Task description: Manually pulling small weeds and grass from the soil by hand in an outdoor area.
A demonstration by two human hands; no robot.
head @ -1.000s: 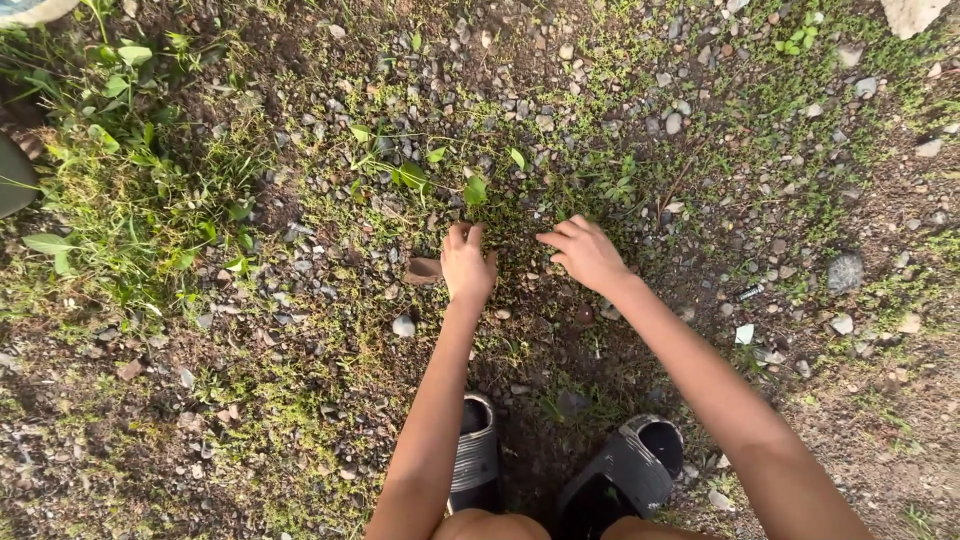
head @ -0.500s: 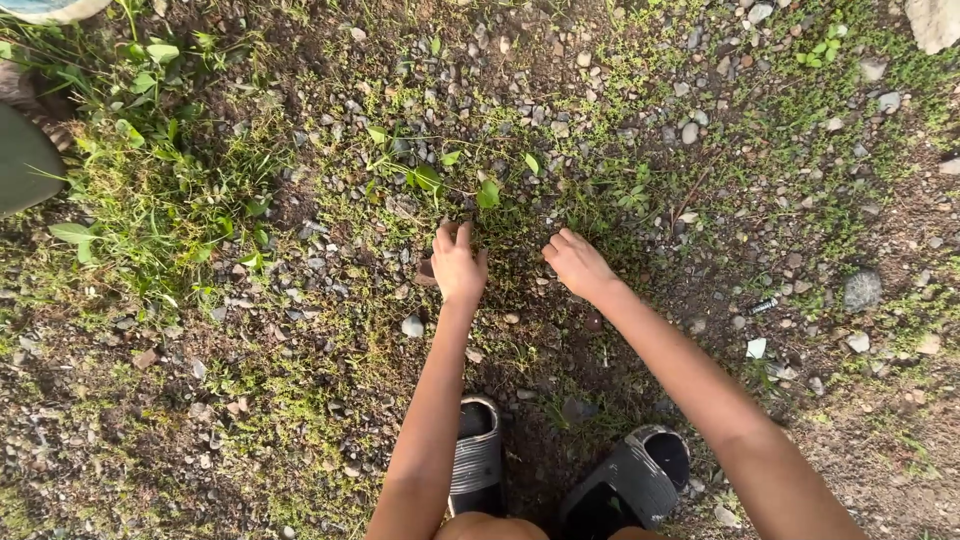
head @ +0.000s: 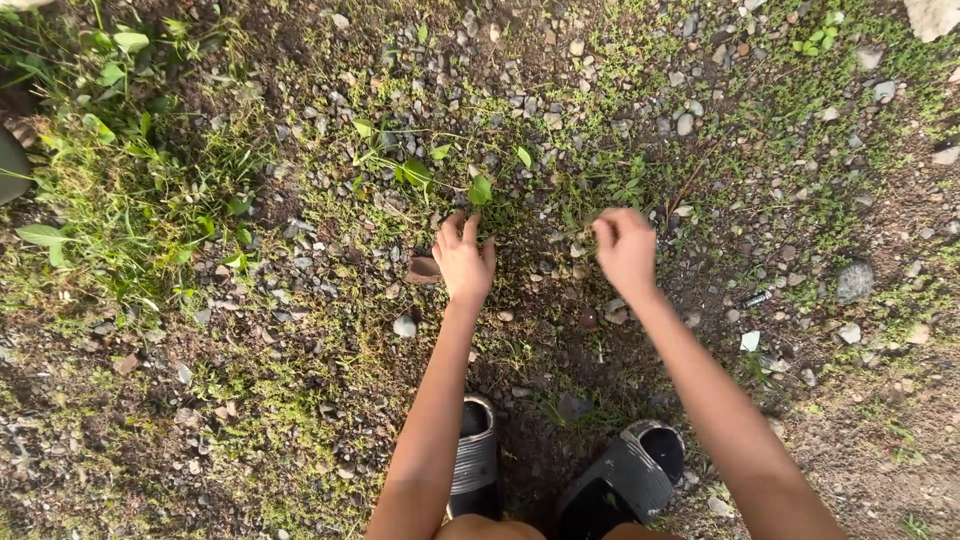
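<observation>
My left hand (head: 465, 262) lies on gravelly ground with its fingers spread, and nothing is in it. Its fingertips point at a small broad-leaved weed (head: 480, 188) just beyond them. A brown dry leaf (head: 423, 268) lies beside its thumb. My right hand (head: 625, 245) is curled into a fist over low green weeds (head: 612, 190), about a hand's width right of the left hand. Whatever is inside the fist is hidden.
My two black slip-on sandals (head: 476, 455) (head: 628, 478) stand below the hands. Taller grass and leafy plants (head: 120, 180) fill the left side. A grey stone (head: 855, 281) lies at the right and a pale rock (head: 935, 15) at the top right corner. Pebbles are scattered throughout.
My right hand has moved to the right, away from the left hand, and its fingers have curled from flat into a fist. My left hand has barely moved.
</observation>
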